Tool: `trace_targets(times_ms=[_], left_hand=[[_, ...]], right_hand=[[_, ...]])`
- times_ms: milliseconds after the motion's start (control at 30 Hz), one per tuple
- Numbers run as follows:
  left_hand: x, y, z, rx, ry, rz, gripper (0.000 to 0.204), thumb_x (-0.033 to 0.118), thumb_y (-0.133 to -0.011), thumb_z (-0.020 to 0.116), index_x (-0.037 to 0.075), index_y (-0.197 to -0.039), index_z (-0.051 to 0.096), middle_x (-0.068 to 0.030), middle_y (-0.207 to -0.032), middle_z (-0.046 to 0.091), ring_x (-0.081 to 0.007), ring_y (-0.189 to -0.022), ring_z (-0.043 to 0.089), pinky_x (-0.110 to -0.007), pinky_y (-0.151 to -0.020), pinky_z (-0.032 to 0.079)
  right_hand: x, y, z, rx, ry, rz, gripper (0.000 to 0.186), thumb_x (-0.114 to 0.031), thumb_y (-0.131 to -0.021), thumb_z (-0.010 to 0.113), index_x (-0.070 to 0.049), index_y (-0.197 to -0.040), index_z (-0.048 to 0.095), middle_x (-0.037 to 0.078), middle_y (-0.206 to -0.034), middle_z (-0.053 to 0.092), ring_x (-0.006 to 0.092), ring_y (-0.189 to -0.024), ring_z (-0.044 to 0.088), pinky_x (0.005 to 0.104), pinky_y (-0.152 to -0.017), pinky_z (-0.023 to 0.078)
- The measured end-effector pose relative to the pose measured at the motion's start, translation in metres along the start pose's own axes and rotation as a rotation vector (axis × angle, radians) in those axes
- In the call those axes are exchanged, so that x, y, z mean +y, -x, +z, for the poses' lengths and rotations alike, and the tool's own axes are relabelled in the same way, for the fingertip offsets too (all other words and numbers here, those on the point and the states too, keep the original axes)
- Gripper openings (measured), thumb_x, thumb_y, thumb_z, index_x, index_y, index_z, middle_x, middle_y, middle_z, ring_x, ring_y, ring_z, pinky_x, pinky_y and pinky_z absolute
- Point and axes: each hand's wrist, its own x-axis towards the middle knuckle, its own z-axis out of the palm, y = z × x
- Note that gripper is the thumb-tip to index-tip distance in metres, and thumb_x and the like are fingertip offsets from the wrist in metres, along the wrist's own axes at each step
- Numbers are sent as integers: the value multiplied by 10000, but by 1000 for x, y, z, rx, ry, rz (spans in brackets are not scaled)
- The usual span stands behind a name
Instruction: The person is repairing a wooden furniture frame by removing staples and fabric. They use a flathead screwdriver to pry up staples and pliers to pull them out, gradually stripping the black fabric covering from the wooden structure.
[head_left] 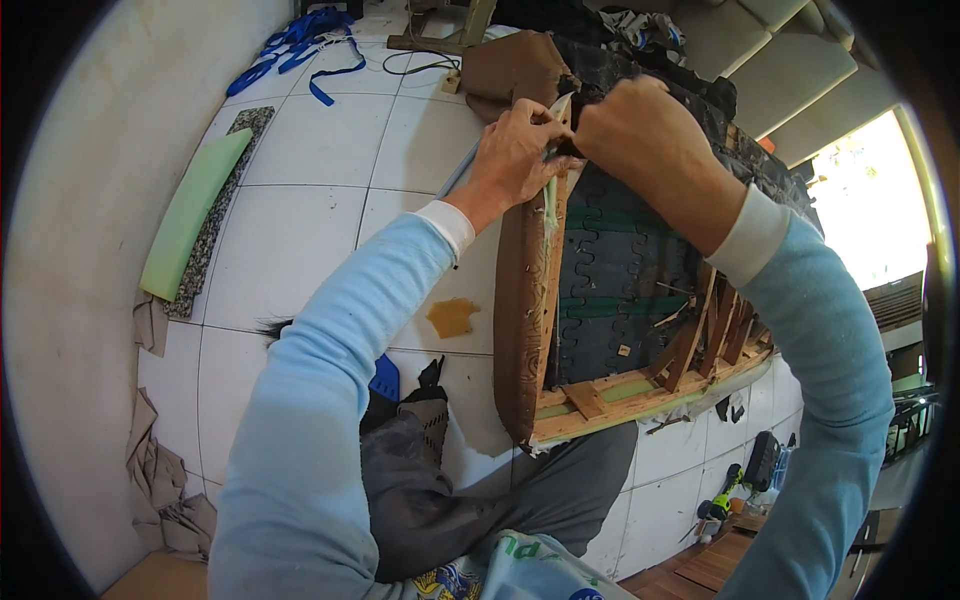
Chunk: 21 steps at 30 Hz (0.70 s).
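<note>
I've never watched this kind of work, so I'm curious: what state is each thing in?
Left hand: fingers bent, at the frame's edge
Right hand: closed, contents hidden
Wooden frame: inside exposed
Brown cover: wrapped along the frame's outer side
Green foam piece: lying on a speckled slab
Blue straps: loosely tangled
Brown cloth: crumpled

The sleeves [335, 310] were light blue with white cuffs [752, 235], and the trousers [430, 520] were dark grey. The frame [690, 395] was pale tan wood, its cover [515, 300] brown, its lining [615, 265] black with dark green bands [630, 307]. White floor tiles [325, 135] showed thin dark lines. The foam strip [195, 210] was pale green, the slab [222, 195] speckled black and grey, the straps [300, 35] bright blue, the wall [90, 250] cream.
</note>
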Motion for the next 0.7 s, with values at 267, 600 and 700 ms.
trace_targets(times_ms=[267, 600, 700], left_hand=[[-5, 2, -15, 0, -40, -7, 372, 438, -925, 871, 238, -1236, 834, -44, -1348, 611, -288, -1212, 682, -468, -1079, 511], [-14, 11, -16, 24, -38, 111, 328, 413, -919, 882, 191, -1157, 839, -53, -1346, 623, -277, -1135, 712, -451, -1002, 540], [-1, 6, -11, -15, 92, 16, 342, 377, -923, 881, 163, -1185, 828, -81, -1364, 609, -301, -1141, 700, -436, -1006, 558]], right_hand=[[-25, 103, 80, -40, -734, 628, 240, -140, -884, 821, -51, -1082, 719, 207, -892, 784, 476, -880, 774, 552, -798, 630], [-324, 195, 125, -680, -1369, 886, 649, -473, -857, 893, -40, -1288, 672, 258, -1155, 782, 450, -1107, 758, 605, -955, 591], [-370, 225, 152, -728, -1401, 884, 643, -455, -866, 885, -25, -1289, 662, 283, -1139, 787, 493, -1094, 755, 591, -926, 613]])
